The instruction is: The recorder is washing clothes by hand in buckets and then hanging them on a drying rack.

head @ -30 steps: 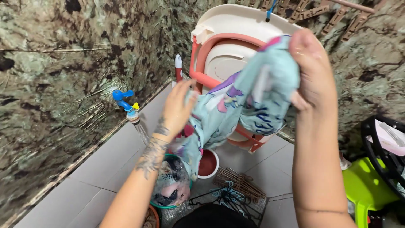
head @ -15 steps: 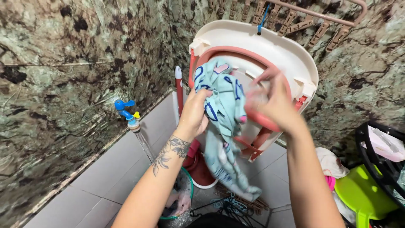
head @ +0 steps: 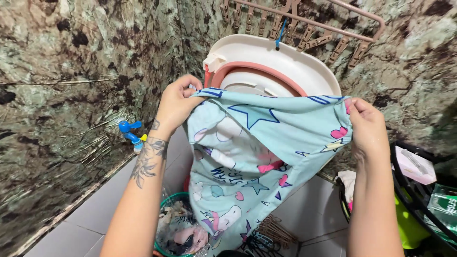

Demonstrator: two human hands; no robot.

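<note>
Both hands pinch the top hem of a soft, thin aqua cloth (head: 266,157) printed with stars and hearts: left hand (head: 178,102) at one corner, right hand (head: 366,128) at the other. Stretched flat, its top edge runs sideways; the rest hangs down over a green basket (head: 166,209), before a smooth round plastic tub (head: 285,66) leaning on the marbled wall (head: 62,95).

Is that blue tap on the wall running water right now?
No, the blue tap sticks out from the marble wall with no stream of water showing beneath it.
</note>
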